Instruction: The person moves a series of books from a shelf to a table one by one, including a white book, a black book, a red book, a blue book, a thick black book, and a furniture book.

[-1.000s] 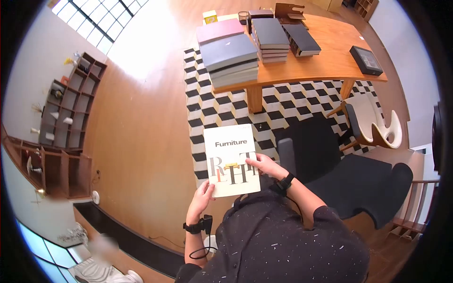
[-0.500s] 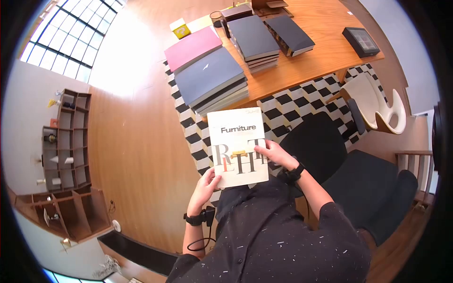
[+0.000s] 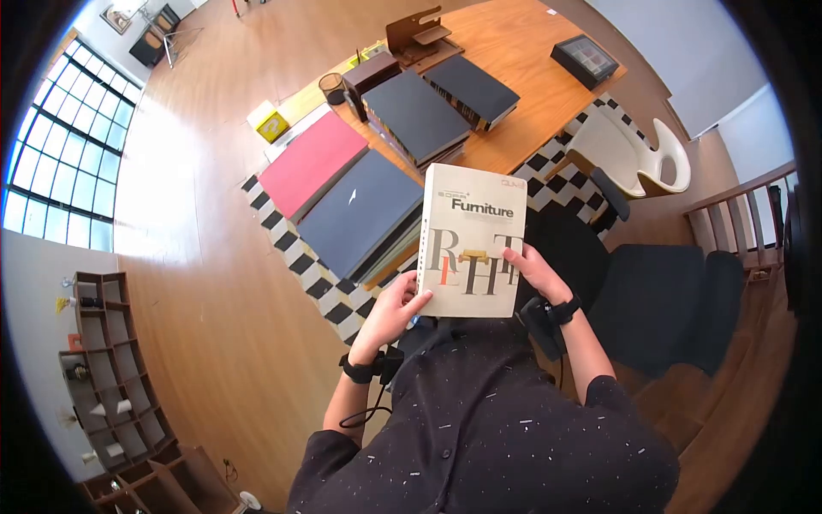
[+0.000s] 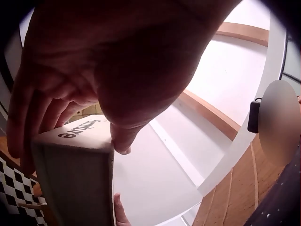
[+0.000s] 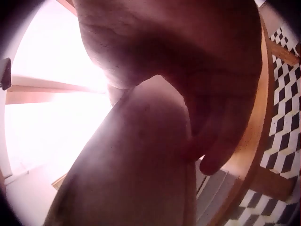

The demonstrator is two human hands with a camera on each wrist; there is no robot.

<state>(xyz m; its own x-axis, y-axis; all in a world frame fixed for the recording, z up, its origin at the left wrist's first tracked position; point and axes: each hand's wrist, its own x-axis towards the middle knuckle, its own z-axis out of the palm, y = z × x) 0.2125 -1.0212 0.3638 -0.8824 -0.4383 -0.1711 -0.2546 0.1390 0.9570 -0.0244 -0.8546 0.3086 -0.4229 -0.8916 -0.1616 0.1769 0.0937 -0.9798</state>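
Observation:
A thick, cream-coloured book (image 3: 471, 193) with "Furniture" on its cover is held up in front of the dark shirt in the head view, cover facing up. My left hand (image 3: 392, 313) grips its lower left edge, thumb by the cover. At the right edge my right hand (image 3: 541, 272) holds it, thumb lying on the cover and the other fingers hidden behind. In the left wrist view the book's thick block (image 4: 75, 183) sits between fingers and thumb. The right wrist view shows the book (image 5: 141, 160) dark and close, under the palm.
Just beyond the book, a wooden table (image 3: 531, 43) bears a blue-grey book (image 3: 360, 206), a pink book (image 3: 312, 163), dark books (image 3: 415, 111) and a mesh cup (image 3: 332, 87). A dark chair (image 3: 659, 300) stands at right, a white chair (image 3: 604, 158) behind it.
The head view has turned, and the table with its book stacks comes closer and further left. Both hands keep hold of the book, which now sits higher and further right in view.

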